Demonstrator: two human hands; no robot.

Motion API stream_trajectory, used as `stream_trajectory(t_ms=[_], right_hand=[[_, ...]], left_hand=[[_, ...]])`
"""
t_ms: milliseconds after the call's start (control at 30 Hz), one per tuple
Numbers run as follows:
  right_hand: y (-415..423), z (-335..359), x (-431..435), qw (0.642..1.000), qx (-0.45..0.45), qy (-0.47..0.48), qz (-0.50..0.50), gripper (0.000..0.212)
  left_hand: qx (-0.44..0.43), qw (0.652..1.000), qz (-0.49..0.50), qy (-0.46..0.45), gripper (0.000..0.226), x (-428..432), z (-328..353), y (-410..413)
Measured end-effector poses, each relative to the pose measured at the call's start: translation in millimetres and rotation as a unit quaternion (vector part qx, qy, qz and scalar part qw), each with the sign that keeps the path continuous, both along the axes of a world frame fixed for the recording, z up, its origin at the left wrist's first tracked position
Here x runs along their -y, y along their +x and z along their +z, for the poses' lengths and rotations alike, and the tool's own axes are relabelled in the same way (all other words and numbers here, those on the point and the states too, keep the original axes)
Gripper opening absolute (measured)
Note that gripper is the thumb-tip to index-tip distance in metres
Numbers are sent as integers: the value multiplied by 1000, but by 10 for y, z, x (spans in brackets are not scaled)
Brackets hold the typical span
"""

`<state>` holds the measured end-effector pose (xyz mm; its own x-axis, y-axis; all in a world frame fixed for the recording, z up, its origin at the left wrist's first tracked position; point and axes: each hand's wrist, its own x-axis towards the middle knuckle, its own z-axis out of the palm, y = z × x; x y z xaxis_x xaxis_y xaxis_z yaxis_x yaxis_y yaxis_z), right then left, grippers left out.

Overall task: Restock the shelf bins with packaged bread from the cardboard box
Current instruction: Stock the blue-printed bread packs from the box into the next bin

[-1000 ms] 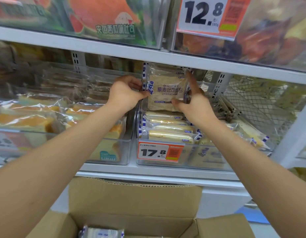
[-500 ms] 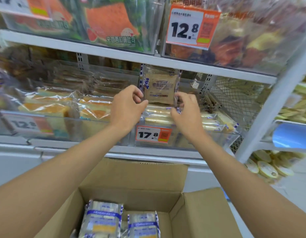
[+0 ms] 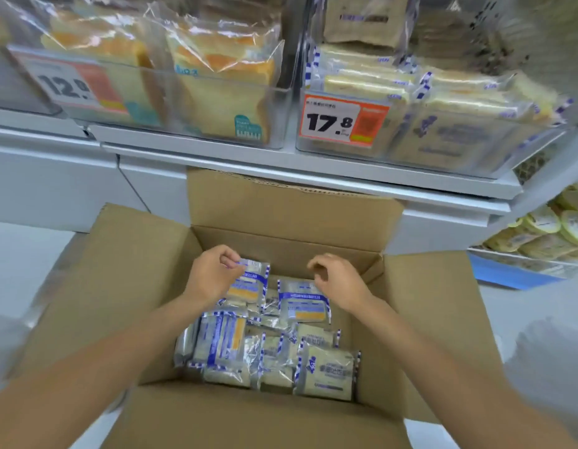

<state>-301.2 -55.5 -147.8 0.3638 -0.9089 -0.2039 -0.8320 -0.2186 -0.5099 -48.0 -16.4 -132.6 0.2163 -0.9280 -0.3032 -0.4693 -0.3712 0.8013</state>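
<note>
An open cardboard box (image 3: 125,286) stands below the shelf, with several blue-and-white bread packets lying loose inside. My left hand (image 3: 211,278) pinches the top corner of one upright bread packet (image 3: 250,286) at the box's back left. My right hand (image 3: 338,281) hovers with loosely curled fingers just over the top edge of a second packet (image 3: 302,306) beside it and holds nothing that I can see. Above, the clear shelf bin (image 3: 459,150) with the 17.8 price tag (image 3: 342,119) is stacked with the same packets.
To the left stands another clear bin (image 3: 216,124) of orange toast bags with a 12.8 tag. The white shelf edge (image 3: 313,173) juts out over the box's back flap. Round wrapped cakes (image 3: 553,228) sit on a lower shelf at the right.
Both hands let go of the packet they set in the 17.8 bin and dropped down into the box. My view tilted down. The left hand took hold of a new packet.
</note>
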Motion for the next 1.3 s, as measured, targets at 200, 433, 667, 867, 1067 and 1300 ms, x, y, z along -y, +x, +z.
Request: stream_trajectory(t_ms=[200, 433, 667, 867, 1067, 1300], right_hand=[[-94, -1343, -163, 970, -134, 197, 38, 76], [39, -1443, -74, 989, -98, 112, 17, 59], [210, -406, 98, 964, 164, 209, 10, 19], [418, 64, 73, 905, 311, 287, -43, 26], [796, -430, -48, 977, 118, 175, 17, 42], [1352, -1045, -265, 992, -10, 74, 105, 76]], left_hand=[[-31, 997, -11, 72, 14, -233, -555, 166], [-22, 994, -38, 101, 13, -191, -624, 140], [-77, 982, -117, 129, 85, -18, -373, -93], [-178, 963, -94, 180, 26, -78, 104, 129], [-144, 988, 32, 56, 16, -332, 380, 1053], [-131, 988, 48, 68, 46, -572, 303, 1335]])
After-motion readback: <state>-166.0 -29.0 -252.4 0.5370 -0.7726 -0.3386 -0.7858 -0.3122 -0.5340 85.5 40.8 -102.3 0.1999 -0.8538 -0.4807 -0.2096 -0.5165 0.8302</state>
